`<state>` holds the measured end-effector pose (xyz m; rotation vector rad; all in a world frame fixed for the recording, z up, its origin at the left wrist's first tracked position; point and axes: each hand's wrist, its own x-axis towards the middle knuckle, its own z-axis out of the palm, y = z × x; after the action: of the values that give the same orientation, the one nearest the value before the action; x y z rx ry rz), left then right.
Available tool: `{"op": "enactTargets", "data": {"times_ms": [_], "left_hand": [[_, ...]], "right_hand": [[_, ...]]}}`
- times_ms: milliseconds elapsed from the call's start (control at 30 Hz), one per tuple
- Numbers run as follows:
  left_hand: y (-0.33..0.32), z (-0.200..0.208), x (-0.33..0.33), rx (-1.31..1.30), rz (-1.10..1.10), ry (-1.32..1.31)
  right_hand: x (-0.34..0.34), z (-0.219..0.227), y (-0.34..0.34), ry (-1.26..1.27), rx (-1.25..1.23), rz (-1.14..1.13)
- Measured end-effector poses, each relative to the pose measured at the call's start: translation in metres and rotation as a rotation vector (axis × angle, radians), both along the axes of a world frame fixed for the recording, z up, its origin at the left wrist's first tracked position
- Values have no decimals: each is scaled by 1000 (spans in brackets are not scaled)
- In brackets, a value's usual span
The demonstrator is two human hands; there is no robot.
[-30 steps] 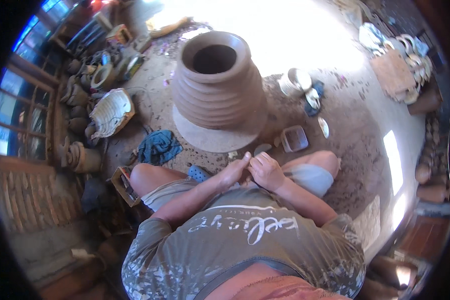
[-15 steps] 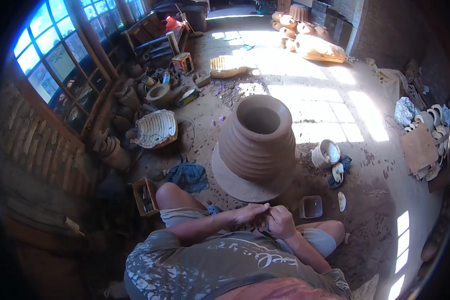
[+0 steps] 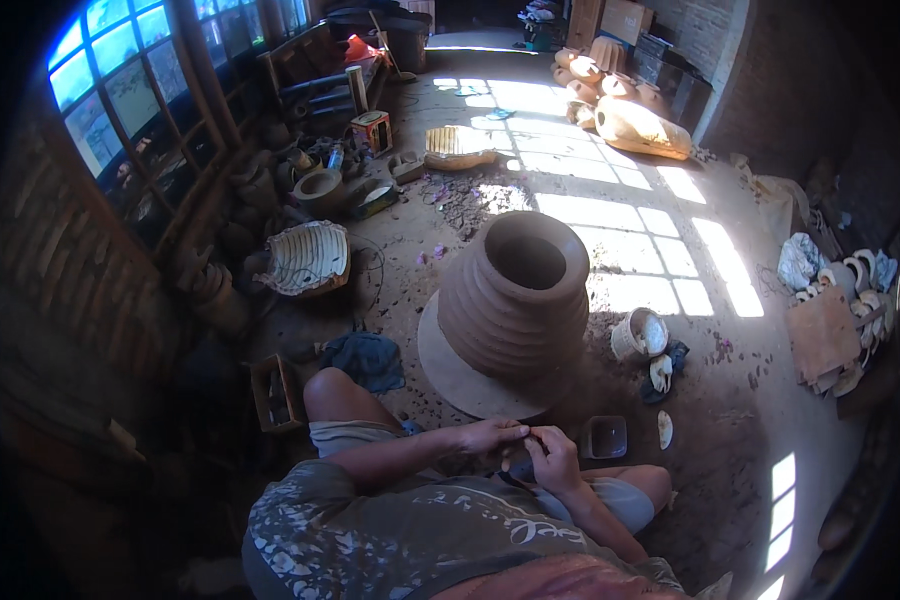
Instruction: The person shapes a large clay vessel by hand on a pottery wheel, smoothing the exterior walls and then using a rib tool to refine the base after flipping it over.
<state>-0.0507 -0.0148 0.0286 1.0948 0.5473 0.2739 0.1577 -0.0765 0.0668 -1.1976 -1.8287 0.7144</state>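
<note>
A large brown clay pot [image 3: 510, 320] with ridged walls and a wide round mouth stands upright on a round flat base [image 3: 450, 375]. Just below it, over my lap, my two hands meet. My left hand [image 3: 490, 438] has its fingers drawn together, their tips against the other hand. My right hand [image 3: 553, 460] is curled in a pinch close beside it. Anything between the fingers is too small or hidden to make out. Neither hand touches the pot.
Right of the pot are a clear plastic tub [image 3: 606, 437], a white bucket [image 3: 640, 335] and a pale flat oval piece [image 3: 665, 430]. Left lie a dark blue cloth [image 3: 362, 362], a wooden box [image 3: 277, 392] and a ribbed mould [image 3: 308, 260]. Clay pots [image 3: 610, 85] are heaped at the back.
The view has shifted slightly, so the whole scene sits a little differently. My hands stay together, with the left fingers now straighter and less folded over the right. The pot looks unchanged.
</note>
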Motion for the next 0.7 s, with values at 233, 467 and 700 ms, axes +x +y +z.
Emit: {"op": "enactTargets", "data": {"times_ms": [233, 467, 700], "left_hand": [[-8, 41, -13, -378, 203, 117], [-3, 11, -23, 16, 166, 80], [1, 1, -40, 814, 435, 903]], "right_hand": [[-9, 26, 12, -355, 358, 163], [-24, 10, -2, 96, -329, -98], [-20, -6, -2, 211, -276, -322]]}}
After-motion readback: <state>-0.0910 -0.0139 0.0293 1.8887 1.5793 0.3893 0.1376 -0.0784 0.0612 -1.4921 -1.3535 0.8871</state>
